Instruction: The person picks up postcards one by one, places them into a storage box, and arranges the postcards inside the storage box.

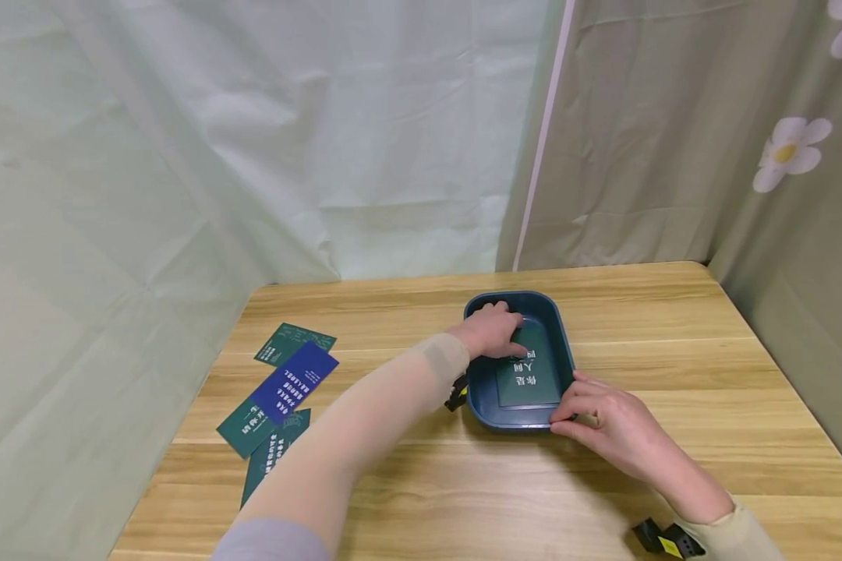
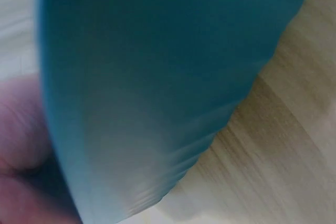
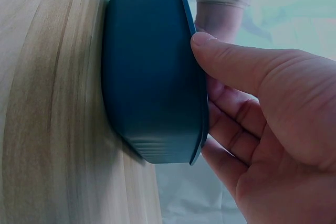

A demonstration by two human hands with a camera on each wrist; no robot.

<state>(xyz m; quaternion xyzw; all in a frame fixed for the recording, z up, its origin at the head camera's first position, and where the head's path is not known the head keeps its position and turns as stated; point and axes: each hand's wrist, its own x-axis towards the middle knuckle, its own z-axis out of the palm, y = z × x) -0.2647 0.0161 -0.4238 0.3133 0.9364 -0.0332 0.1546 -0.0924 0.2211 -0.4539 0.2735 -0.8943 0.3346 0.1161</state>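
Observation:
A dark blue plastic bin (image 1: 519, 427) with rounded corners stands on the table. Flat on its floor lies a dark green card (image 1: 526, 383) with white characters. My left hand (image 1: 493, 331) reaches over the bin's left rim, its thumb and fingers spread apart above the card's far end. In the left wrist view the bin's outer wall (image 2: 157, 66) fills most of the picture and hides most of that hand. At the near right corner my right hand (image 1: 606, 421) pinches the rim, thumb outside and fingers curled over the edge; the right wrist view shows this grip (image 3: 262, 103) closely.
Left of my left forearm, several overlapping cards lie on the wooden table (image 1: 407, 499): a blue card (image 1: 296, 382) on top of green cards (image 1: 288, 341). Pale curtains (image 1: 393, 156) hang behind the table and at both sides.

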